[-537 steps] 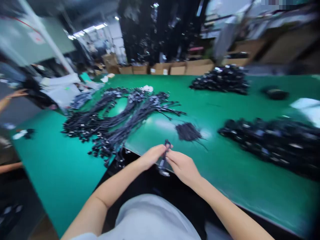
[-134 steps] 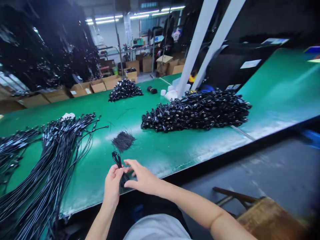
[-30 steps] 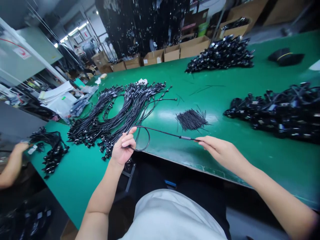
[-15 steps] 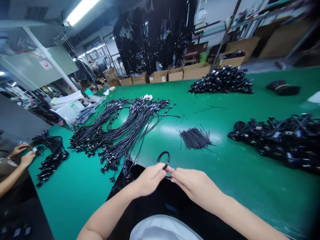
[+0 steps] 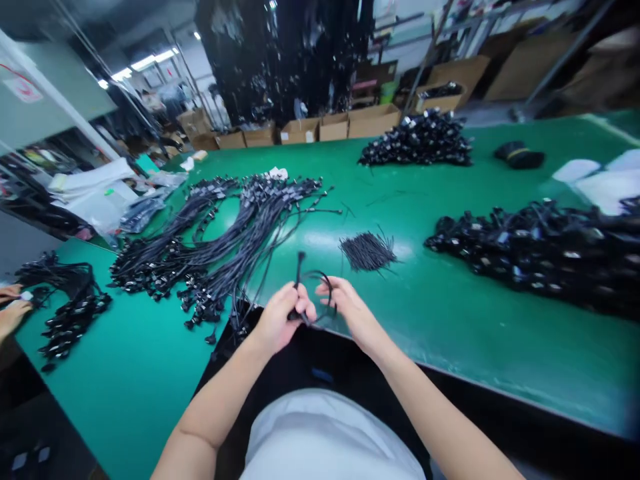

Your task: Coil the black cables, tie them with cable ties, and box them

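Note:
A black cable point(image 5: 315, 273) is bent into a loop above the table's front edge. My left hand point(image 5: 286, 312) is closed on it, and one end with a small dark tip stands up above the fingers. On the other side, my right hand point(image 5: 349, 308) has its fingers curled at the loop, with the cable passing over the fingertips. Just beyond the hands lies a small pile of short black strips point(image 5: 367, 251), perhaps ties. Long black cables point(image 5: 250, 233) with connectors lie in bundles to the left.
The green table point(image 5: 480, 333) bears a large heap of coiled cables point(image 5: 540, 253) at right, another heap point(image 5: 417, 140) behind, and a dark bundle with a yellow band point(image 5: 519, 155). At far left, a co-worker's hands point(image 5: 14, 313) are beside more cables point(image 5: 75, 300). Cardboard boxes point(image 5: 373, 121) stand behind.
My hands have moved apart, the left one keeping the cable. A cable end now sticks up from the left hand, and the loop spans to the right fingers. The view has shifted.

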### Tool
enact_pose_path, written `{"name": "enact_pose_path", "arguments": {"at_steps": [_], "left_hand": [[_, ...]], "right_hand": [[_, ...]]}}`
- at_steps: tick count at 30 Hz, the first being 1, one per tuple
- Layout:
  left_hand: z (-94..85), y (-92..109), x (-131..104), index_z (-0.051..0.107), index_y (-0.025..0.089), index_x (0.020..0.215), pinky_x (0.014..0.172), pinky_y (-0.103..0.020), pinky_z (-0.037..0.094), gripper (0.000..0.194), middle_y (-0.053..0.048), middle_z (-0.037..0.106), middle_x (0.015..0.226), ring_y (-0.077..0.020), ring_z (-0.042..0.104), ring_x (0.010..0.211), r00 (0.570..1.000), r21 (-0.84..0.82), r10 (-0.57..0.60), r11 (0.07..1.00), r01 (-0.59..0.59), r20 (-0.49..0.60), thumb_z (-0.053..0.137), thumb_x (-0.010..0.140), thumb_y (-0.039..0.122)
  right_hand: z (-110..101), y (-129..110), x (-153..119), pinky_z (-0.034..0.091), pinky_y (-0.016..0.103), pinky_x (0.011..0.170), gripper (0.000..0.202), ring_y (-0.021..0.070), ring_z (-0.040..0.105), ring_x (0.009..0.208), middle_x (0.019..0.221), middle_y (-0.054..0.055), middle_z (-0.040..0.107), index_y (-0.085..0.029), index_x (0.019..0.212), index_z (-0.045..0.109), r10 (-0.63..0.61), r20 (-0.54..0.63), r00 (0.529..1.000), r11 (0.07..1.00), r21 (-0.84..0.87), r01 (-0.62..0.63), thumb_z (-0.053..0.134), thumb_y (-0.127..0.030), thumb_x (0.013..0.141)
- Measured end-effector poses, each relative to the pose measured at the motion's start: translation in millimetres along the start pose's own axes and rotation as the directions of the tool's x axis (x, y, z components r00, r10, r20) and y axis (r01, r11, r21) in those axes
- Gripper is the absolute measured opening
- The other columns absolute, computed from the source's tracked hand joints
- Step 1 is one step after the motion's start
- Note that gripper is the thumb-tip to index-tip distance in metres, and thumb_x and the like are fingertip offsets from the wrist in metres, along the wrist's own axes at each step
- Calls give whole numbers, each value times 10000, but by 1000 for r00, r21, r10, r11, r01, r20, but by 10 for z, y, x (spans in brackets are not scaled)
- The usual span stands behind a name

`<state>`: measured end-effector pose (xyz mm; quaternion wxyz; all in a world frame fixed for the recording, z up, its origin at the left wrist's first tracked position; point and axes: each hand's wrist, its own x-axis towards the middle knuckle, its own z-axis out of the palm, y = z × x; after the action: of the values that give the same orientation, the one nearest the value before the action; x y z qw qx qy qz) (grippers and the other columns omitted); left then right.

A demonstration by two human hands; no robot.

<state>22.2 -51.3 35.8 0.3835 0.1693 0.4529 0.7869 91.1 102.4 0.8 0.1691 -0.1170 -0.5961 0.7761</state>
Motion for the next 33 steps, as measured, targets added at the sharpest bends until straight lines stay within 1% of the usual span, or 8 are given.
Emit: {"name": "enact_pose_path", "arguments": {"at_steps": [3,7,11,15,19,24,28,33], "left_hand": [[2,-66,5,521,161,823,774,-299,469,298,-6,527,722,-182,606,808,994,-77,-108,991,105,-33,645,862,430],[-14,-239,-72,525,155,791,781,-274,459,337,4,504,683,-147,579,747,979,-92,-191,979,184,-75,589,892,470],[-36,-334,-128,460,170,717,688,-271,450,391,65,343,569,-89,432,516,990,59,-136,989,137,-31,522,920,498],[-113,-302,-195,463,173,730,763,-335,478,442,56,380,578,-109,464,532,997,476,-75,876,73,-15,463,915,575],[-135,-421,-314,493,163,815,719,-342,467,560,-9,511,591,-165,521,594,992,688,-111,716,119,-56,327,895,692],[-150,-640,-294,519,119,1197,762,-334,437,647,-38,546,768,-173,515,724,993,556,-110,823,113,-39,411,884,674],[-122,-589,-303,590,130,1038,867,-340,409,524,-82,568,960,-183,521,880,974,432,-208,890,148,94,557,846,616],[-106,-703,-308,494,147,792,661,-338,464,600,-5,499,634,-160,543,602,954,297,-293,919,260,71,538,765,744]], "right_hand": [[117,-63,-49,370,211,533,395,73,319,523,632,-68,307,-189,802,482,184,97,978,926,317,-206,678,-533,804],[151,-184,-113,163,167,404,464,45,113,484,619,-88,213,-177,738,445,231,199,952,803,514,-302,727,-544,769],[195,-162,-175,282,173,427,476,60,288,500,621,-58,339,-184,700,457,179,142,973,866,447,-225,722,-575,758],[317,-102,-213,479,239,712,439,150,551,864,988,51,588,-197,938,638,89,49,995,938,332,-100,716,-586,749],[438,-48,-240,417,223,508,441,128,531,632,815,42,617,-181,863,608,161,90,983,956,232,-178,649,-611,777],[469,107,-162,300,186,456,368,69,351,476,568,-66,438,-200,872,531,113,38,993,964,237,-119,693,-521,792],[455,143,-149,145,191,387,463,39,205,399,499,-68,363,-171,750,542,126,95,987,962,232,-145,629,-623,799],[435,149,-143,101,171,372,454,13,191,406,622,-60,399,-178,797,535,206,88,975,942,253,-222,637,-620,801]]}}
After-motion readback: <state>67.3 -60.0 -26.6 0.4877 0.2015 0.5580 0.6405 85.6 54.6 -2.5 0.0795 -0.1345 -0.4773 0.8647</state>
